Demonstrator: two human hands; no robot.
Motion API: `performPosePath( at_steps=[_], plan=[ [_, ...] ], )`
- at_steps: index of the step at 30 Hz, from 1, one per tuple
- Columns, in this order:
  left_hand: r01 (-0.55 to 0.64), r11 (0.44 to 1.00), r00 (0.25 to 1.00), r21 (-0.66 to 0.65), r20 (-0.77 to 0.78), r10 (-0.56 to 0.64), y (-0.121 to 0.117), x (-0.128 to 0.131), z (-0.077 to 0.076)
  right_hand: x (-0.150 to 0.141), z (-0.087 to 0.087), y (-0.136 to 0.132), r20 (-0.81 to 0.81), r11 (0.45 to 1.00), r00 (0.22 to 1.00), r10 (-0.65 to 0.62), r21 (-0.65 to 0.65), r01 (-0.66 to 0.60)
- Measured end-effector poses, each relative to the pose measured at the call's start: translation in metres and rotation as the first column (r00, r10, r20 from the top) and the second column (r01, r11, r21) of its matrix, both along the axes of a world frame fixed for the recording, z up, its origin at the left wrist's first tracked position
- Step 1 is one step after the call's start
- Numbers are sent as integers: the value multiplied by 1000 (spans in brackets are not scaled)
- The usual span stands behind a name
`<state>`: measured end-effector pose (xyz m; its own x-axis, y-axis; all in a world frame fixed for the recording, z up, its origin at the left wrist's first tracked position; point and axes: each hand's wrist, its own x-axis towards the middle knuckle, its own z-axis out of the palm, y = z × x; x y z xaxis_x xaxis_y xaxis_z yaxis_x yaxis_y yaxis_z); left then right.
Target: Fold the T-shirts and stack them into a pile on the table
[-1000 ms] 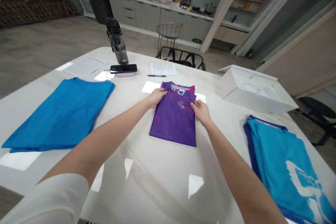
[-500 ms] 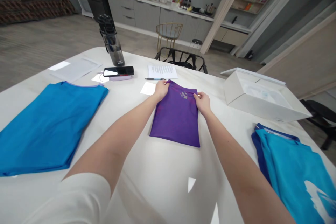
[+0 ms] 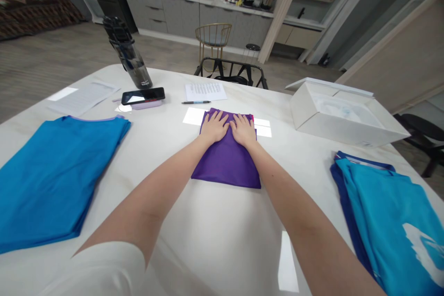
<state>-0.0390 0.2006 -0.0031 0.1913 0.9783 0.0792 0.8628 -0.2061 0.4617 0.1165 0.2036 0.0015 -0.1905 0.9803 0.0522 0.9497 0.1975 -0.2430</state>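
A folded purple shirt (image 3: pixel 227 162) lies flat on the white table (image 3: pixel 211 222) in front of me. My left hand (image 3: pixel 214 128) rests palm down on its upper left part, fingers stretched out. Beside it my right hand (image 3: pixel 243 129) lies flat on the upper right part, its fingers also extended. The two hands nearly touch at the thumbs and cover the grey print near the collar. A bit of pink shows at the shirt's upper right edge.
Blue shirts (image 3: pixel 58 175) lie at the left, and a folded turquoise shirt (image 3: pixel 388 212) on a navy one at the right. Farther back are a bottle (image 3: pixel 133 62), a phone (image 3: pixel 143 96), a pen (image 3: pixel 196 102), a printed sheet (image 3: pixel 205 91) and an open white box (image 3: pixel 347 122).
Both hands have let go of the shirt's top corners and moved inward, now lying flat on the cloth. The view has shifted slightly.
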Motion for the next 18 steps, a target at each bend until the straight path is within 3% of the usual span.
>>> performPosePath(
  at_steps=[3,6,9,12,14,18],
  plan=[
    [-70,997,997,18,-21,71,-1,-15,-6,11,-4,0,19,995,997,-78,-56,79],
    [-126,991,992,45,-23,127,-9,-25,-3,26,-1,-6,38,987,990,-133,-81,135],
    [-4,988,1000,154,-29,8,-24,-18,5,31,6,-15,93,981,980,-176,-69,182],
    [157,975,987,155,-53,-150,-44,1,10,21,10,-29,93,995,991,-99,-9,100],
    [114,989,993,96,-47,-110,-59,14,10,9,10,-41,38,999,999,-32,-43,34],
    [57,996,996,70,-71,-52,-83,20,3,-9,8,-71,-9,991,999,-42,-125,41]
  ],
)
